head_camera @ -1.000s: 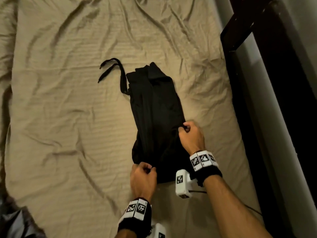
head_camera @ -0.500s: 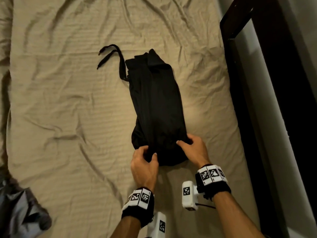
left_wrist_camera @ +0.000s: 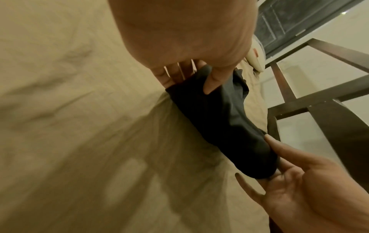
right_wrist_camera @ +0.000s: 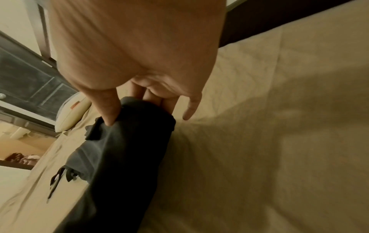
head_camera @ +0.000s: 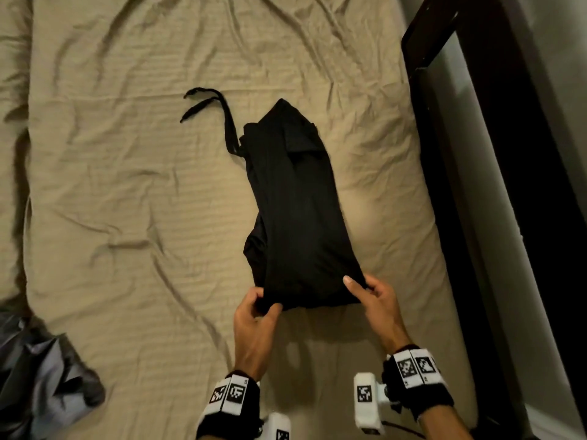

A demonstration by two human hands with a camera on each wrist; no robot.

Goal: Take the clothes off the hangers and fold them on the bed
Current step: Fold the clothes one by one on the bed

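- Rumpled tan bed sheet (head_camera: 127, 201); dark bed frame (head_camera: 444, 154) along the right edge.
- Black garment (head_camera: 298, 217) lies mid-bed, off any hanger, already folded into a long narrow strip; drawstring (head_camera: 206, 103) trails loose.
- Left hand (head_camera: 254, 322) pinches the near left corner; right hand (head_camera: 378, 300) pinches the near right.
- Judgement: crosswise fold remains. Grey clothing (head_camera: 41, 376) waits bunched at lower left.

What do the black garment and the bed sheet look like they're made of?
The black garment, pinched at its near corners by the left hand and right hand, looks like soft matte knit or cotton; it drapes limply without shine. The bed sheet looks like thin woven tan cotton, matte and creased.
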